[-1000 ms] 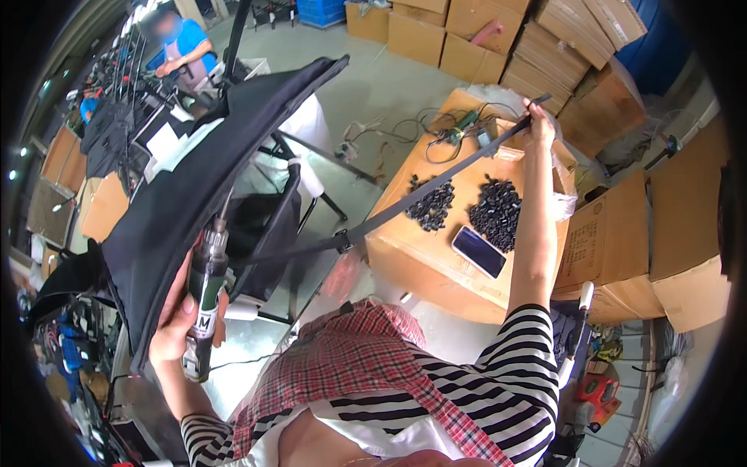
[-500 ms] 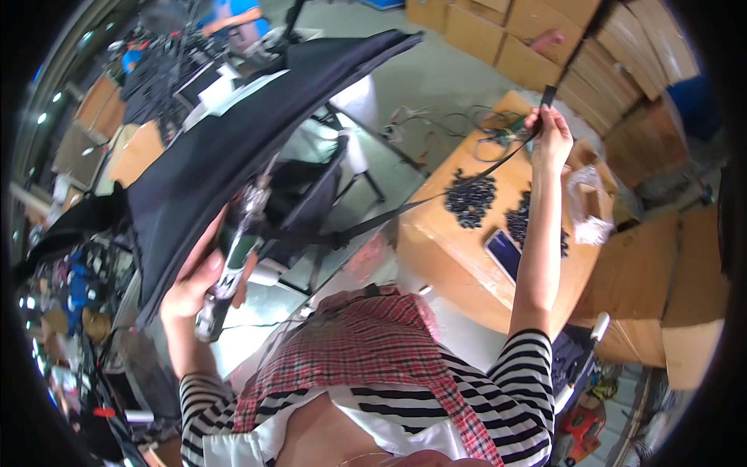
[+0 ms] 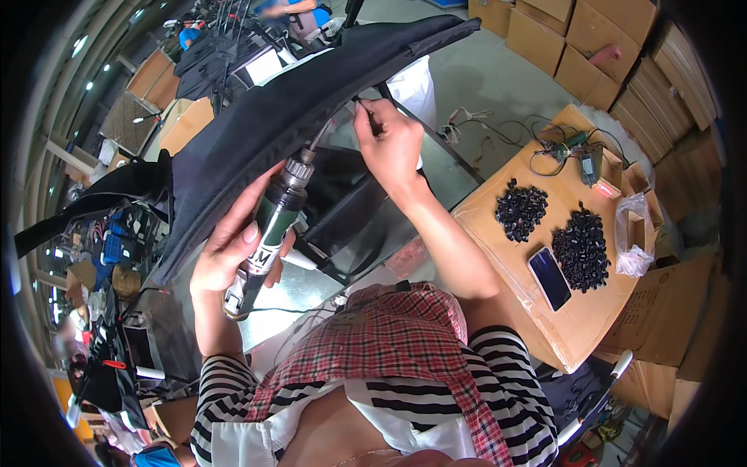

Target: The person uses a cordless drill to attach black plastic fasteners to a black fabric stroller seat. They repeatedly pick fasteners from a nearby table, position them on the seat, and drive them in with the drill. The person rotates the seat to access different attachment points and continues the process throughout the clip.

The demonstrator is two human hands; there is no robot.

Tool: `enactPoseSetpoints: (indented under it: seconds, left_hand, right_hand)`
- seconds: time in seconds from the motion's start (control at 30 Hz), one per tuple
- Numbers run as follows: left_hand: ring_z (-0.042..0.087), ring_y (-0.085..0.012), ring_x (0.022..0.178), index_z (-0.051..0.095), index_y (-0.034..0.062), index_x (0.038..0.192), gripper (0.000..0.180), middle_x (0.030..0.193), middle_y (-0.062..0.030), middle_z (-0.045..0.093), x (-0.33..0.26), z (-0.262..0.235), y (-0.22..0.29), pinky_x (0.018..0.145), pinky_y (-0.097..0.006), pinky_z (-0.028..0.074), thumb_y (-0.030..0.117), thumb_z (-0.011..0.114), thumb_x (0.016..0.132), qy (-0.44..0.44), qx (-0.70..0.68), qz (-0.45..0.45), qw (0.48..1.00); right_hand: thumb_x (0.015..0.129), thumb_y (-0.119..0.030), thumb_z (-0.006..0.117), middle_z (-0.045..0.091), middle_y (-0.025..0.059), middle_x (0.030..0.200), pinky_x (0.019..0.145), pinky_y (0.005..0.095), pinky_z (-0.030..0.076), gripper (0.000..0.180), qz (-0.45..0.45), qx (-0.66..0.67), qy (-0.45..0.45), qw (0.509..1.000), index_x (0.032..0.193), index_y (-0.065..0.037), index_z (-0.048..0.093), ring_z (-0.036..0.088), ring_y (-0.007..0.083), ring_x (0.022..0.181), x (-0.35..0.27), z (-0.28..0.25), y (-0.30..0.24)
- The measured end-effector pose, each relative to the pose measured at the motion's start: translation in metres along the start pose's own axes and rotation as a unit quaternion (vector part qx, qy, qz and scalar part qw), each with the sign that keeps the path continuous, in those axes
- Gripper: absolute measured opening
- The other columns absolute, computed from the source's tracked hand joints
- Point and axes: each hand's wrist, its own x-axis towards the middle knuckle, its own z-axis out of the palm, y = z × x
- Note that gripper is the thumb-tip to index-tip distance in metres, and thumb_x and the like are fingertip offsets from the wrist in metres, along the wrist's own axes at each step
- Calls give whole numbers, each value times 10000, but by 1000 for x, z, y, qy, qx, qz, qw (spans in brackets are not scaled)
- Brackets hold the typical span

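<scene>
My left hand (image 3: 222, 261) is wrapped round an electric screwdriver (image 3: 272, 222) with a dark green body and a metal nose. Its thin bit slants up toward the underside of a large black padded fabric piece (image 3: 257, 128), whose lower edge runs close beside my left fingers. Just right of the bit, my right hand (image 3: 393, 144) is closed in a pinch near that same underside. Whatever lies between its fingertips is mostly hidden. Dark fabric or frame parts (image 3: 346, 191) hang below the two hands.
A carton-topped surface (image 3: 506, 265) on the right bears two piles of small black parts (image 3: 521, 210), a phone (image 3: 549, 279), a second corded green tool (image 3: 572, 144) and a plastic bag (image 3: 634, 233). Cardboard boxes (image 3: 583, 54) are stacked behind. Another person (image 3: 307, 12) is at the far side.
My right hand has come left from over the carton, where it held a black strap stretched out, to beside the screwdriver's bit. The screwdriver and black fabric piece appear further right in view.
</scene>
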Motion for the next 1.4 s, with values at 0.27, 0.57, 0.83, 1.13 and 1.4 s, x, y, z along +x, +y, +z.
enactPoseSetpoints:
  seconds: [0.27,0.57,0.83,1.13,1.4]
  left_hand:
    - [585,-192,478,160,31,1579,771,848,-210,592,4,-3,0,495,-278,481,343,532,981,-18,13,18,1000]
    - [590,-191,495,147,45,1585,777,873,-208,586,5,-9,-4,502,-276,484,338,545,985,-35,-17,17,999]
    - [581,-210,470,142,-23,1562,897,829,-232,588,-6,-16,-15,438,-288,465,415,619,942,13,35,-25,999]
    - [655,-258,943,559,-9,1311,506,1164,-187,652,-76,-43,-90,803,-360,538,267,689,907,-174,213,-122,954]
    - [620,-184,747,367,113,1520,626,1238,-122,620,-153,15,-154,692,-328,550,343,596,985,97,25,-399,911]
  right_hand:
    - [829,-139,738,658,127,635,512,366,502,138,-9,-39,57,998,775,-38,662,648,299,530,14,9,7]
    - [751,-183,715,656,144,638,602,438,528,323,67,-139,5,988,1009,-50,574,660,354,584,33,7,27]
    - [765,-134,741,716,201,774,730,361,568,205,58,-27,-225,972,808,60,692,731,296,746,41,-44,44]
    - [846,-217,689,705,195,728,727,389,580,271,292,-421,-137,848,921,43,710,736,316,756,147,-154,249]
    - [932,-683,487,630,154,1304,998,386,483,818,466,160,-363,791,1399,-12,517,583,203,1228,67,-12,248]
